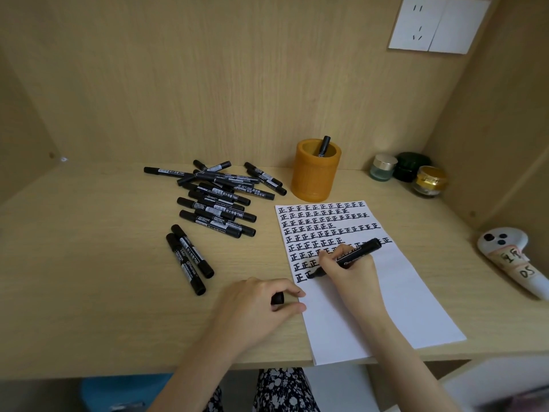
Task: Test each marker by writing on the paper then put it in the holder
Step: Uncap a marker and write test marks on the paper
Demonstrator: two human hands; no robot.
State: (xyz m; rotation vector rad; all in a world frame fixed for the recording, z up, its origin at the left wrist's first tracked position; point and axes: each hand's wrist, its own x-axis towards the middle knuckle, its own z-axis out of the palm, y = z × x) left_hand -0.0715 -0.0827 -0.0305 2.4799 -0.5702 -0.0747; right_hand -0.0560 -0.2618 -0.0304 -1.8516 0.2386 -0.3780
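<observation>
My right hand (347, 269) grips a black marker (358, 253), uncapped, its tip touching the white paper (395, 292) at the lowest row of black characters. My left hand (261, 304) pinches the marker's black cap (277, 299) at the paper's left edge, resting on the desk. An orange cylindrical holder (315, 176) stands behind the paper with one black marker (324, 146) upright in it. A pile of several black markers (219, 197) lies left of the holder, and two more markers (190, 258) lie side by side nearer to me.
Three small jars (408, 172) stand at the back right corner. A white controller with paper labels (511, 257) lies at the desk's right edge. Wooden walls enclose the desk on three sides; a white wall socket (436, 23) sits high on the back wall.
</observation>
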